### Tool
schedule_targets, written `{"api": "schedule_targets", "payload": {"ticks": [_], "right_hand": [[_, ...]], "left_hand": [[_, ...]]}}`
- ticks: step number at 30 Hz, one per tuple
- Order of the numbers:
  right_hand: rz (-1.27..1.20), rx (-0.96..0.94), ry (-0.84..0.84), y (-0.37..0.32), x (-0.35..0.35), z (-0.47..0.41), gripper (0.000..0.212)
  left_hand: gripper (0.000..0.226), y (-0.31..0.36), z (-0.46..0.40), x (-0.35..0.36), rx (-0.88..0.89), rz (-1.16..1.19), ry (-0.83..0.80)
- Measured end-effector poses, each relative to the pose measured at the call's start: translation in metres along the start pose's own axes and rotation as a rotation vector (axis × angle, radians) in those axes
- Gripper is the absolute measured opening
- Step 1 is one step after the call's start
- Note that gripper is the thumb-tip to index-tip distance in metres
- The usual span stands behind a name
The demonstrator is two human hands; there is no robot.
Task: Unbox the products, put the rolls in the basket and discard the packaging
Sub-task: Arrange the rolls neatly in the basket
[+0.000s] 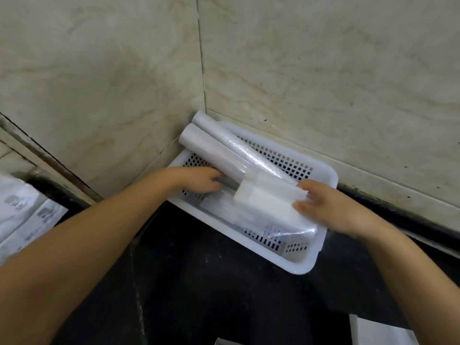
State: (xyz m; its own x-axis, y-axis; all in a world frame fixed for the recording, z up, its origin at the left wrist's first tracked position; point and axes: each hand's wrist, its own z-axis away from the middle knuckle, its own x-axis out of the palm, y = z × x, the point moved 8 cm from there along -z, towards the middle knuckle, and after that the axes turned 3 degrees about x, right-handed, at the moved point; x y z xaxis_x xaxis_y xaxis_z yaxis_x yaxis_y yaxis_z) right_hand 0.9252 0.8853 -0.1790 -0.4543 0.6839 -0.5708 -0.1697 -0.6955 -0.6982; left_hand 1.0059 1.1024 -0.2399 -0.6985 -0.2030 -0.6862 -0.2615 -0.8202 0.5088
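On dark counter (199, 282) (marble-walled corner), basket (321, 247) holds rolls (224, 148).

Right hand (331, 207) is pretty motion-blurred, so its grip on the short roll (271, 202) is hard to read. Left hand (199, 181) fingertips vanish under the long rolls (224, 148). Printed packaging (22, 212) is cut off at the left edge, text unreadable. White bits (380, 332) at the bottom edge, maybe boxes.
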Motion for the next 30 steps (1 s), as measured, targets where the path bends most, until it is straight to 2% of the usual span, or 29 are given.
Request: {"api": "schedule_targets", "payload": {"ticks": [3, 5, 9, 11, 13, 15, 18, 21, 23, 25, 27, 28, 30], "right_hand": [[-0.076, 0.028, 0.072, 0.006, -0.006, 0.002, 0.016], [-0.049, -0.007, 0.100, -0.002, 0.002, -0.002, 0.012], [-0.020, -0.083, 0.202, -0.013, 0.020, -0.011, 0.004], [-0.061, -0.102, 0.278, -0.014, 0.021, -0.013, 0.003], [-0.090, -0.121, 0.364, -0.015, 0.017, -0.013, 0.012], [-0.118, -0.143, 0.465, -0.020, 0.013, -0.011, 0.013], [-0.027, -0.243, 0.572, -0.037, 0.015, -0.011, 0.014], [0.272, -0.346, 0.487, -0.058, 0.044, -0.020, 0.019], [0.386, -0.394, 0.324, -0.062, 0.071, -0.032, 0.020], [0.290, -0.336, 0.119, -0.055, 0.091, -0.046, 0.010], [0.144, -0.217, -0.039, -0.045, 0.099, -0.057, 0.022], [0.104, -0.164, -0.084, -0.040, 0.100, -0.061, 0.029], [0.077, -0.087, -0.155, -0.036, 0.100, -0.066, 0.033]], "left_hand": [[0.060, 0.019, -0.016, 0.020, 0.037, -0.362, -0.003], [0.062, 0.022, -0.023, 0.025, -0.003, -0.443, 0.000], [0.059, 0.006, -0.017, 0.028, -0.150, -0.191, -0.069], [0.050, 0.005, -0.009, 0.033, -0.116, -0.129, -0.125], [0.033, 0.008, 0.001, 0.034, -0.066, -0.101, -0.137], [0.014, 0.013, 0.009, 0.035, 0.006, -0.121, -0.162], [0.015, 0.022, 0.022, 0.033, 0.069, -0.108, -0.209], [0.020, 0.029, 0.033, 0.028, 0.092, -0.119, -0.214], [0.016, 0.032, 0.037, 0.021, 0.111, -0.168, -0.196], [0.021, 0.031, 0.040, 0.013, 0.093, -0.229, -0.168], [0.033, 0.031, 0.040, 0.008, 0.073, -0.300, -0.112], [0.032, 0.033, 0.040, 0.007, 0.077, -0.342, -0.068], [0.011, 0.039, 0.040, 0.003, 0.093, -0.442, 0.043]]}}
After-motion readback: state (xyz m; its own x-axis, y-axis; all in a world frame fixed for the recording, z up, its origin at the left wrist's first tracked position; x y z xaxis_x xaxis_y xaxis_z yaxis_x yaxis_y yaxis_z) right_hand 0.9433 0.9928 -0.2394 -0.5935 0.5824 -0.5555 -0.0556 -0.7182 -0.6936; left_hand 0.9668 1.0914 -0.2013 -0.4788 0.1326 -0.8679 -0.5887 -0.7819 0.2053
